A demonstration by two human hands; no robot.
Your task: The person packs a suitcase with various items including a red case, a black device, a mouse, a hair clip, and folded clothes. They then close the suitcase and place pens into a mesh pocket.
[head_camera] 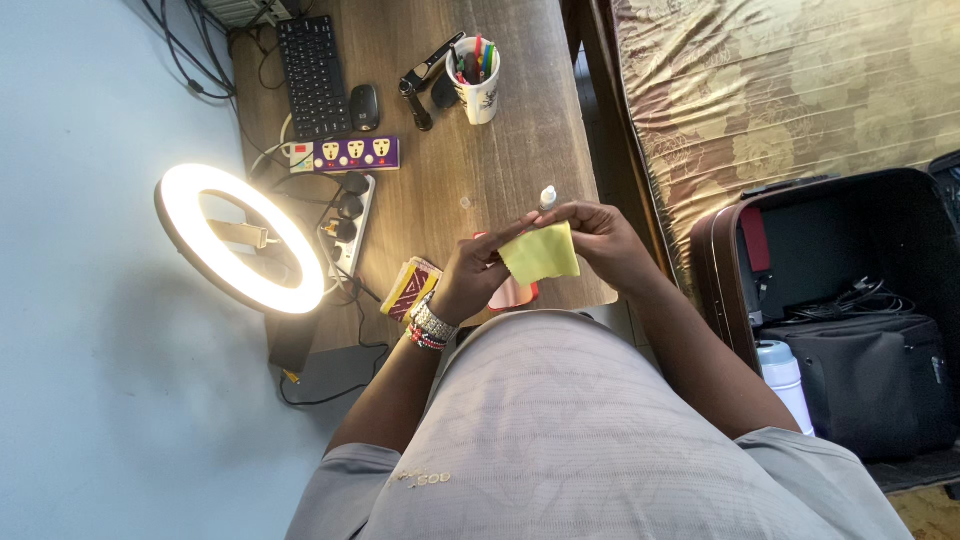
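Yellow sheet (pixel 540 253) is up in both your hands over the near edge of the desk (pixel 500 150), just above your lap. Going left to right: ring light (pixel 238 238) glowing off the desk's left side, then the keyboard (pixel 314 75) and mouse (pixel 363 106) at the far end, a purple power strip (pixel 345 154) below them, and a patterned little pouch (pixel 410 287) near the desk's front edge. Your left hand (pixel 475 275) has its grip pinching the sheet's left edge, index finger stretched along the top. A red-pink thing (pixel 515 294) sits under the sheet, mostly hidden. A small white bottle (pixel 547 197) pokes up just behind your fingers; can't tell if you're touching it. Farther back there's a mug of pens (pixel 477 72). Your right hand (pixel 600 240) has its grip closed on the sheet's right top corner. Off to the right, an open suitcase (pixel 830 300) on the floor.

Progress-wise: the sheet looks flat, no clear fold showing yet, so I'd say you're early on.
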